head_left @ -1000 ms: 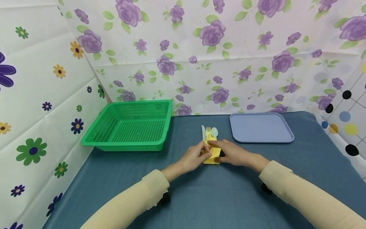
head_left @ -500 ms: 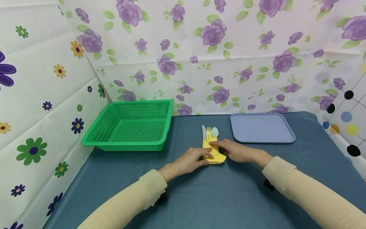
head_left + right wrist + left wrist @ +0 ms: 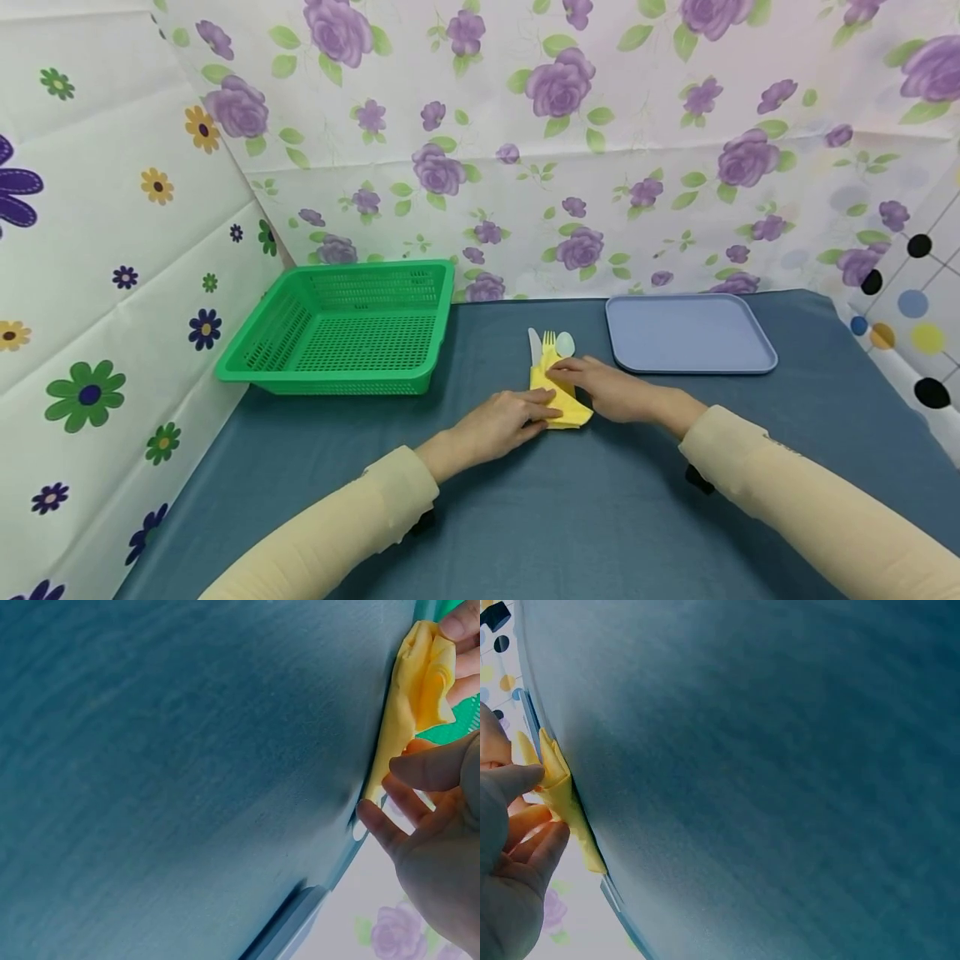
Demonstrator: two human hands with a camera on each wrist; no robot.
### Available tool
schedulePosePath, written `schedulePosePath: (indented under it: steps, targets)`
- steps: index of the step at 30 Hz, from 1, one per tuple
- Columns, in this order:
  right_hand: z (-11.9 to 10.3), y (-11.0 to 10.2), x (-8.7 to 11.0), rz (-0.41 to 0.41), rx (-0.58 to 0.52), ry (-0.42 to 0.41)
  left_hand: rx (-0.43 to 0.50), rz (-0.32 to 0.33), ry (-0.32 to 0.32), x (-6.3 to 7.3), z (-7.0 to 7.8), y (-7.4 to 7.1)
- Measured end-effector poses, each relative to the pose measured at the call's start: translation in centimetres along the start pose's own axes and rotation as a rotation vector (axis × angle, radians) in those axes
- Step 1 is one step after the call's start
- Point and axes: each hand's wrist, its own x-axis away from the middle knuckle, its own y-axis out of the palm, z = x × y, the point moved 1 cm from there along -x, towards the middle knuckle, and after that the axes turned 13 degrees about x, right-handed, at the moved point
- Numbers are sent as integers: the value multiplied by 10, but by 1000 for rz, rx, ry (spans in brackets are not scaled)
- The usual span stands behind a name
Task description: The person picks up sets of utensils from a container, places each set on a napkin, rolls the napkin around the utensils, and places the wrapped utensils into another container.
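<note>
A yellow cloth napkin (image 3: 567, 410) lies folded around the lower part of some cutlery. Out of its far end stick a pale knife (image 3: 534, 345), a yellow fork (image 3: 549, 340) and a pale spoon (image 3: 566, 343); their handles are hidden in the cloth. My left hand (image 3: 498, 427) rests fingers on the napkin's lower left part. From the right side, my right hand (image 3: 618, 393) touches its upper part with an extended finger. A corner of cloth points out at lower right. In the right wrist view, the napkin (image 3: 405, 697) has a raised fold near the left thumb.
A green perforated basket (image 3: 333, 385) stands at the back left of the blue-covered table (image 3: 540, 525). At the back right lies a light blue tray (image 3: 690, 335). Flowered sheets (image 3: 517, 108) hang behind and at the left.
The napkin's lower right corner has come to stick out rightward. My left hand has flattened on the cloth, and my right hand has drawn back from its lower edge toward the upper right.
</note>
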Motion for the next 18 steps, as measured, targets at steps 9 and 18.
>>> schedulePosePath:
  steps: [9,18]
  targets:
    - [-8,0,-7,58,151,-16,-75,-13,21,-1,1,2]
    - [-10,-3,-13,46,147,-8,-162,-18,66,-1,2,0]
